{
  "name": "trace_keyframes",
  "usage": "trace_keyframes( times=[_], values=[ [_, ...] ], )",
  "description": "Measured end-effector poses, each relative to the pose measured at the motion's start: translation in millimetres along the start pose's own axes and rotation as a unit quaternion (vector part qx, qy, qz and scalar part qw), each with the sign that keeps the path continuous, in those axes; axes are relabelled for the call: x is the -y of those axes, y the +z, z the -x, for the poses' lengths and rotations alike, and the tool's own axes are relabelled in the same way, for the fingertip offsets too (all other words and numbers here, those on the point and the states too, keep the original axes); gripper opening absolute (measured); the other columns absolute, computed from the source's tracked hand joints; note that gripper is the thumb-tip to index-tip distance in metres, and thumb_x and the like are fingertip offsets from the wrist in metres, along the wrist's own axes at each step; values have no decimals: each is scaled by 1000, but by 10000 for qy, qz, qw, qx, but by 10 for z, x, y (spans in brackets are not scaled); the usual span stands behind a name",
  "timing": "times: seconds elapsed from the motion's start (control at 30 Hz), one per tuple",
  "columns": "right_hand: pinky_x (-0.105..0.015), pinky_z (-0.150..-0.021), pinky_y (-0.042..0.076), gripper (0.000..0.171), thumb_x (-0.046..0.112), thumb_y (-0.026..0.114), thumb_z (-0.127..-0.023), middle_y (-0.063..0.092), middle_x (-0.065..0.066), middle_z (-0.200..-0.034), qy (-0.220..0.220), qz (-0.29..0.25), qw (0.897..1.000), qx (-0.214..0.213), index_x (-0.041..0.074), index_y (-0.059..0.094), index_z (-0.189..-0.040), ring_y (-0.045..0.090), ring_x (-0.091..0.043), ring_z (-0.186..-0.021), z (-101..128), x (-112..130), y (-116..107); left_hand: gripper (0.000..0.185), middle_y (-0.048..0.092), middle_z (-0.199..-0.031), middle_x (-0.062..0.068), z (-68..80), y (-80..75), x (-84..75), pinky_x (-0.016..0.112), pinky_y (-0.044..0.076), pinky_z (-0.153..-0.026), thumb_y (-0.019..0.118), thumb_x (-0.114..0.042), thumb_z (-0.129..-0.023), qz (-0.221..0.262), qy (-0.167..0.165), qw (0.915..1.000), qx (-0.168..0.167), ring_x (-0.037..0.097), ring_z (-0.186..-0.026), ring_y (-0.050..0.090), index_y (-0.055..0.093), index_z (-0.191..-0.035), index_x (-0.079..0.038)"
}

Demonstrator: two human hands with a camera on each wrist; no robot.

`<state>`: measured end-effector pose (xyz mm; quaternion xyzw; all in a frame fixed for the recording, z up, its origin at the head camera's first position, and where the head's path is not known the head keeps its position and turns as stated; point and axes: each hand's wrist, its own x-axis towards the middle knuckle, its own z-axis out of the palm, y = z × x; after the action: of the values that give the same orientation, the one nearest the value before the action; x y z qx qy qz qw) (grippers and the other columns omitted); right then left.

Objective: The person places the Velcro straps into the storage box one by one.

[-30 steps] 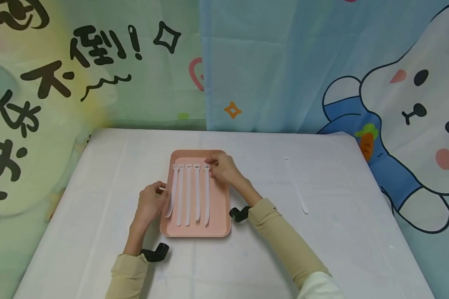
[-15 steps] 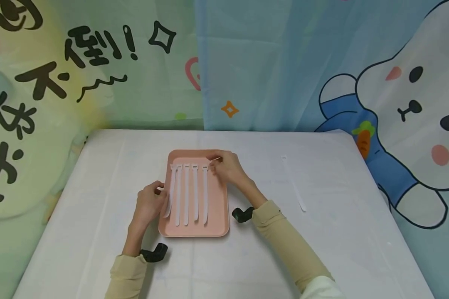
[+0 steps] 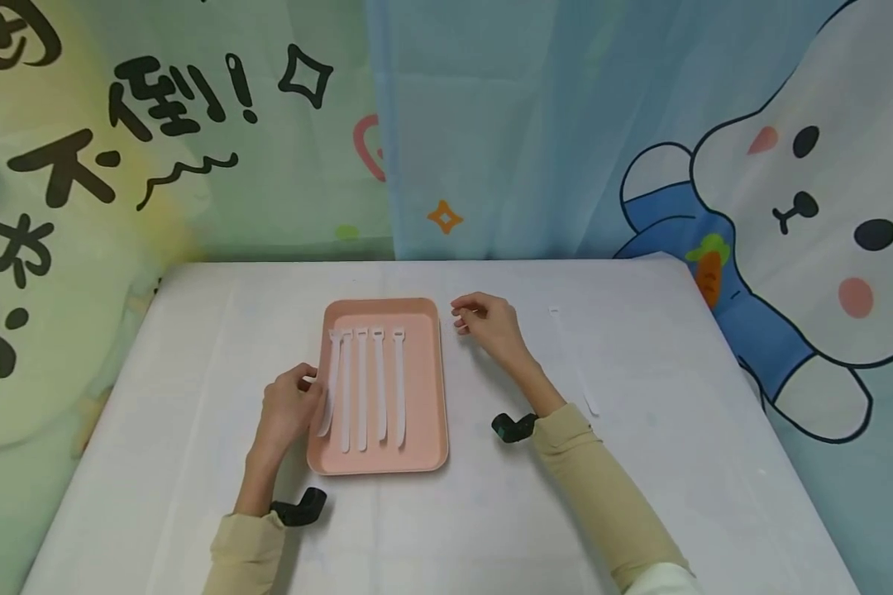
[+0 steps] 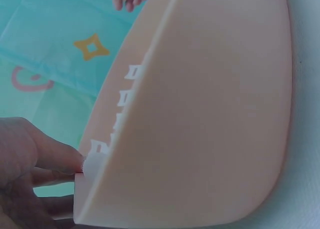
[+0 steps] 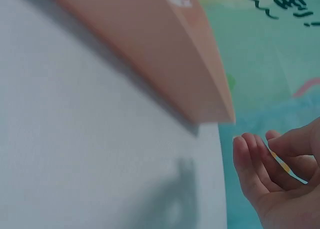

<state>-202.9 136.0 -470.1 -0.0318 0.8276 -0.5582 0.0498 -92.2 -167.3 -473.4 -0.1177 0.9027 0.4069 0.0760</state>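
Observation:
A pink tray (image 3: 424, 388) lies on the white table. Several slim white plastic knives (image 3: 362, 388) lie side by side in it, slotted ends at the far side. The leftmost knife (image 3: 331, 384) tilts a little along the left wall. My left hand (image 3: 288, 405) holds the tray's left rim; in the left wrist view its thumb (image 4: 60, 156) reaches the rim close to a white knife end. My right hand (image 3: 491, 326) is in the air right of the tray's far corner, fingers loosely bent, holding nothing. The right wrist view shows those bare fingers (image 5: 257, 164) apart from the tray.
Another white knife (image 3: 573, 359) lies alone on the table (image 3: 662, 479), right of the tray and partly behind my right forearm. A printed curtain (image 3: 506, 132) hangs along the far table edge. Black wrist cameras (image 3: 513, 427) sit on both wrists.
My right hand has let go of the rightmost knife in the tray and moved right, off the tray. My left hand stays at the left rim. The head view has shifted slightly.

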Motion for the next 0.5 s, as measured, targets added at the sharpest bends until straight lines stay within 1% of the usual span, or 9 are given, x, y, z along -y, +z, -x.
trace_keyframes(
  times=[0.1,0.23,0.27,0.4,0.5],
  values=[
    [-41,-80,61,23,1,56,-100,73,-24,-110,55,97,9999,-116,-6,70,-117,72,-33,-91,1,-106,-131,32,71,-102,27,1,1,3,30,50,-58,55,-13,-99,-3,25,10000,-52,28,-76,68,65,-123,5],
    [-44,-83,60,25,2,55,-101,72,-24,-111,217,393,9988,-214,-6,69,-120,72,-35,-94,3,-205,-326,32,71,-102,28,4,-2,4,31,50,-58,55,-13,-99,-23,31,10000,-69,29,-76,69,65,-123,5],
    [-43,-83,60,25,3,55,-101,72,-24,-111,252,486,9982,-236,-6,69,-120,72,-35,-94,3,-228,-375,32,71,-103,28,5,-1,5,31,50,-58,55,-13,-99,-29,22,10000,-63,29,-77,69,65,-123,5],
    [-31,-76,59,25,4,56,-100,72,-23,-110,401,846,9950,-339,-5,70,-119,72,-34,-92,8,-290,-566,32,71,-103,28,11,3,5,31,51,-58,55,-13,-99,-56,-10,10000,-46,29,-77,69,65,-123,5],
    [-21,-69,54,25,5,58,-100,73,-23,-110,484,1081,9919,-453,-4,71,-119,72,-34,-91,3,-359,-703,32,71,-102,27,7,9,4,31,50,-58,55,-12,-99,-66,-4,10000,-50,28,-76,69,65,-123,5]
  ],
)
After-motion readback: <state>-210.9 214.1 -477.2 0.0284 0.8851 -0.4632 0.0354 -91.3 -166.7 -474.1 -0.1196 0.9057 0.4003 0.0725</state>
